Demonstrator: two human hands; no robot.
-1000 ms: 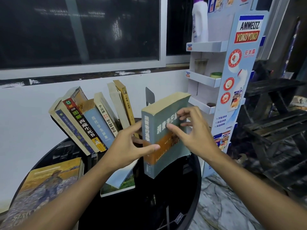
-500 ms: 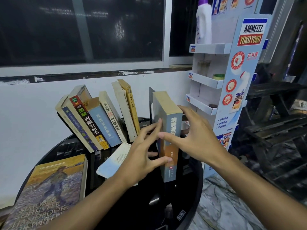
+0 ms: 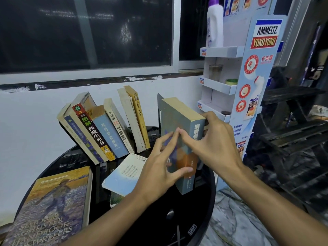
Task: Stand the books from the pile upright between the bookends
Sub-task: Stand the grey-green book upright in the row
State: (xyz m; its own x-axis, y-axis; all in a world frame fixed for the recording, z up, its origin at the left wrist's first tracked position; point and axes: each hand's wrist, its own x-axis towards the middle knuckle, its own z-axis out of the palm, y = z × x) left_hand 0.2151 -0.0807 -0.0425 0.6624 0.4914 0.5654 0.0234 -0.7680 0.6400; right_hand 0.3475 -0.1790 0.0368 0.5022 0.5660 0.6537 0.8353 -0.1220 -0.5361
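Black and round, the table (image 3: 156,219) carried a grey book (image 3: 177,119) standing upright against the right bookend (image 3: 159,105) (a gap parted it from the leaning row of books (image 3: 106,128)). Both grips were closed on it: the left hand (image 3: 159,174) pinched its cover and lower spine, while the right hand (image 3: 216,144) curled round the spine higher up.
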